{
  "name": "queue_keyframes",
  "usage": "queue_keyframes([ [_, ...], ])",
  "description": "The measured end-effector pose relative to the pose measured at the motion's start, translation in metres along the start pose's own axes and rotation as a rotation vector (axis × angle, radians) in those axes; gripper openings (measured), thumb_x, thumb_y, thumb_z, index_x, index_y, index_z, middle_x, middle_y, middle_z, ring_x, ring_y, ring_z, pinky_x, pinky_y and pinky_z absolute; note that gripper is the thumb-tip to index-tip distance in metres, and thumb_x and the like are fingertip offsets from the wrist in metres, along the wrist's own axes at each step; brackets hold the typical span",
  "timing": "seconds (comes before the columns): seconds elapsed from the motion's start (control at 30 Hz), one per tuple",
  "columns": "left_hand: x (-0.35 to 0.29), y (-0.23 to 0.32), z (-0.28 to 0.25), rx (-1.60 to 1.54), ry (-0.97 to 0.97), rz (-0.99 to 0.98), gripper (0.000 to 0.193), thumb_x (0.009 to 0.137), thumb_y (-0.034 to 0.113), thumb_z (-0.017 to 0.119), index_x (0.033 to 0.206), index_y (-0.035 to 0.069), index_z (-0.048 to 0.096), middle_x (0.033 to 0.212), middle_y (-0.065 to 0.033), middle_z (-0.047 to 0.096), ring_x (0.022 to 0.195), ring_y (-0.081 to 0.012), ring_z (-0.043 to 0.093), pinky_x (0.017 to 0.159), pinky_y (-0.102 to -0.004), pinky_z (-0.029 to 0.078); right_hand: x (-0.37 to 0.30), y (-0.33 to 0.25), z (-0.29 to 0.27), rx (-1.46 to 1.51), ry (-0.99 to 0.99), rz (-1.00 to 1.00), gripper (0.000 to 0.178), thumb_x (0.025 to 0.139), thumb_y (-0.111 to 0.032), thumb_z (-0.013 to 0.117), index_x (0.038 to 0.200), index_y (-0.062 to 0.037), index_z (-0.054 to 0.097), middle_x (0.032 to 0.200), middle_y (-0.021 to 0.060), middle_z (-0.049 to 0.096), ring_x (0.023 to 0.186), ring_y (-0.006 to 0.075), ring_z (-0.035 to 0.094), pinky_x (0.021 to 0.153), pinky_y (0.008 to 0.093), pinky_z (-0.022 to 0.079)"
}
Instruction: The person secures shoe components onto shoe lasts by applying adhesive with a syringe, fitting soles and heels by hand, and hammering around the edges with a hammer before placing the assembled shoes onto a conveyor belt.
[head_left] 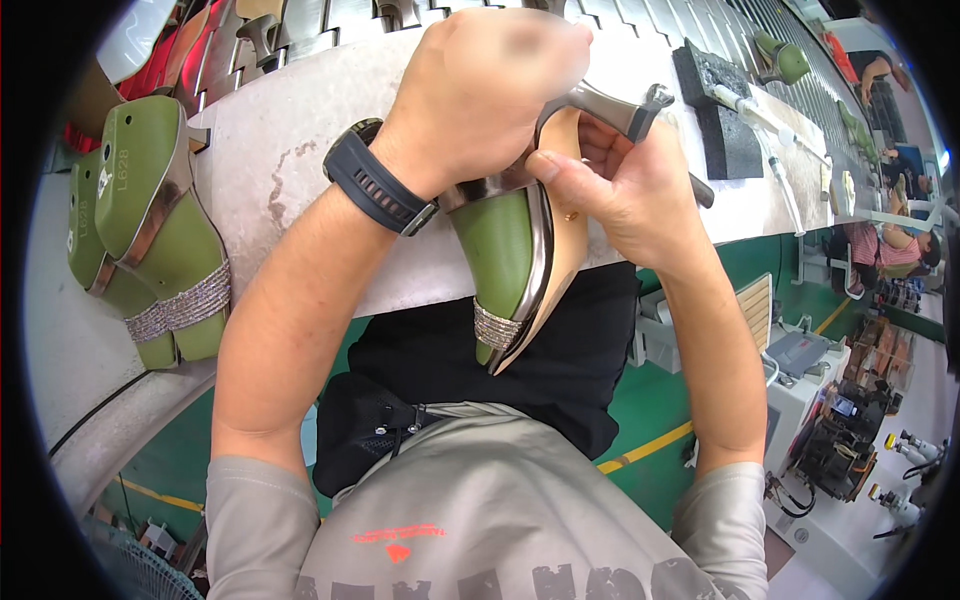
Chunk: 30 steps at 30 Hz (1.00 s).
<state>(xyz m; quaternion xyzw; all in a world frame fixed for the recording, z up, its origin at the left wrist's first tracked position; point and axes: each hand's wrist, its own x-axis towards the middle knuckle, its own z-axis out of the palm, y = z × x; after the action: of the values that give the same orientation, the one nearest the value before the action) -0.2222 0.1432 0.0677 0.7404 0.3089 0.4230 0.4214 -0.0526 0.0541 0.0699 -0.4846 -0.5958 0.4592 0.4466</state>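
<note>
A high-heeled sandal on a green shoe last (495, 240) is tilted on its side over the near table edge, toe toward me. It has a glittery toe strap (497, 325), a tan sole (568, 245) and a dark metallic heel (615, 112) pointing right. My right hand (640, 190) grips it near the heel, thumb pressed on the sole edge and fingers behind. My left hand (490, 85), with a black watch on its wrist, is closed above the back of the shoe; its fingers and anything in them are hidden. A dark rod end (703, 190) shows behind my right hand.
Two similar sandals on green lasts (150, 230) stand at the left on the pale worktable (270, 190). A slatted conveyor (690, 25) carrying shoes runs along the back. A black block (722, 120) and syringe-like tubes (765, 120) lie to the right. Other people (890, 245) sit farther right.
</note>
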Motion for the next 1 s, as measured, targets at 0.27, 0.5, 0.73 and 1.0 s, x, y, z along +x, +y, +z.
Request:
queue_keyframes([
  [0.27,-0.001,-0.001,-0.001,-0.053,-0.028,-0.050,0.042,0.108,0.036,0.062,0.097,-0.002,0.077,0.071,-0.0001,0.062,0.069,-0.0069,0.054,0.063,-0.0271,0.045,-0.011,-0.002,0.005,0.020,0.028,0.070,0.058,0.086,-0.016,0.084,0.134,0.0091,0.061,0.111,0.0148,0.074,0.094,0.0169,0.073,0.082,0.0329,0.062],
  [0.5,-0.003,-0.007,0.004,-0.014,0.055,-0.023,0.044,0.108,0.037,0.061,0.098,-0.003,0.077,0.070,-0.0015,0.063,0.068,-0.0085,0.055,0.063,-0.0284,0.046,-0.039,-0.016,0.013,0.157,0.025,0.261,0.077,0.087,-0.009,0.078,0.153,0.0113,0.042,0.128,0.0136,0.068,0.112,0.0155,0.066,0.101,0.0349,0.055],
  [0.73,-0.002,-0.001,0.002,0.036,0.022,-0.016,0.045,0.108,0.037,0.061,0.098,-0.003,0.077,0.071,-0.0050,0.067,0.068,-0.0093,0.057,0.064,-0.0294,0.047,-0.040,-0.018,0.017,0.258,0.064,0.340,0.080,0.086,-0.003,0.082,0.154,0.0096,0.042,0.131,0.0145,0.067,0.118,0.0184,0.067,0.104,0.0353,0.054],
  [1.0,-0.006,-0.002,-0.007,-0.013,0.004,-0.040,0.038,0.107,0.033,0.066,0.102,-0.004,0.075,0.076,-0.0029,0.067,0.072,-0.0091,0.059,0.067,-0.0273,0.049,-0.014,-0.013,0.017,0.363,0.108,0.347,0.068,0.083,-0.013,0.091,0.132,0.0172,0.056,0.104,0.0160,0.077,0.091,0.0174,0.076,0.082,0.0294,0.062],
])
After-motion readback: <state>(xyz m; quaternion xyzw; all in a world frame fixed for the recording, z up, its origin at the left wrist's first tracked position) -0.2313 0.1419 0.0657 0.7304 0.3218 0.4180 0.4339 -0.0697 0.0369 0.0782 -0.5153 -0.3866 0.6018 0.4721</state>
